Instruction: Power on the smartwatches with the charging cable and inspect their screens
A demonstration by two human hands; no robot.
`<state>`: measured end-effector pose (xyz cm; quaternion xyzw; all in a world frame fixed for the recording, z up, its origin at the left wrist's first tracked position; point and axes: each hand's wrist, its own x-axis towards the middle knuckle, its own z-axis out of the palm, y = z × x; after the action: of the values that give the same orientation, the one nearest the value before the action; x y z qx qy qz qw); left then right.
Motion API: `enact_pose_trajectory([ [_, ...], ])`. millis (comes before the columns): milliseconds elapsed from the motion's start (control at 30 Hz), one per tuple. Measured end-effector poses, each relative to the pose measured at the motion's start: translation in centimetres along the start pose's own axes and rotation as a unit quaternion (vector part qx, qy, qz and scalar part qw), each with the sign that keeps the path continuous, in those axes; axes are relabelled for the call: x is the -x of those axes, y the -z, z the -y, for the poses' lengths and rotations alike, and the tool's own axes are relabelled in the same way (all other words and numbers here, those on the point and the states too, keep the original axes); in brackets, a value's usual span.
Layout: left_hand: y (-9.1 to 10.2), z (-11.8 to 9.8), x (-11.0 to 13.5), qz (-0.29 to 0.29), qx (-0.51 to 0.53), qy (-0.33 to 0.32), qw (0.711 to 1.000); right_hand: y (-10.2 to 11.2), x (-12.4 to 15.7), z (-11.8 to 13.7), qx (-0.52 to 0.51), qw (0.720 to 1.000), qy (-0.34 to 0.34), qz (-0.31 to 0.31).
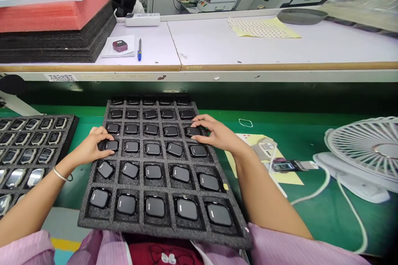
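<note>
A dark grey foam tray (141,178) stretches away from my lap, tilted, with a black square smartwatch body (155,206) in each visible compartment. Some of the watch bodies sit askew in their slots. At the tray's left side, my left hand (96,145) has its thumb and fingers closed round a watch body (111,145). Across the tray, my right hand (214,132) grips another watch body (193,131) in the rightmost column between thumb and fingers. Both of these watch bodies are still within their compartments.
A second foam tray (66,140) with metal-rimmed watch pieces lies left. White fan (367,153), cable and a watch-like device (284,166) on yellow paper are right. The raised shelf (202,49) bears stacked foam (56,16) and a pen (139,49). Another person stands behind.
</note>
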<state>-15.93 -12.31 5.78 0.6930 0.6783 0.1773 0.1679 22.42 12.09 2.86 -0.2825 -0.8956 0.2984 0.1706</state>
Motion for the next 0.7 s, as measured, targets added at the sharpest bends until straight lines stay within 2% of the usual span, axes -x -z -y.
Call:
enact_pose_trajectory([
  [700,0.21,0.26,-0.3,0.013,-0.017,-0.031,0.999,0.01,-0.06,-0.04,0.004,1.0,0.004,0.004],
])
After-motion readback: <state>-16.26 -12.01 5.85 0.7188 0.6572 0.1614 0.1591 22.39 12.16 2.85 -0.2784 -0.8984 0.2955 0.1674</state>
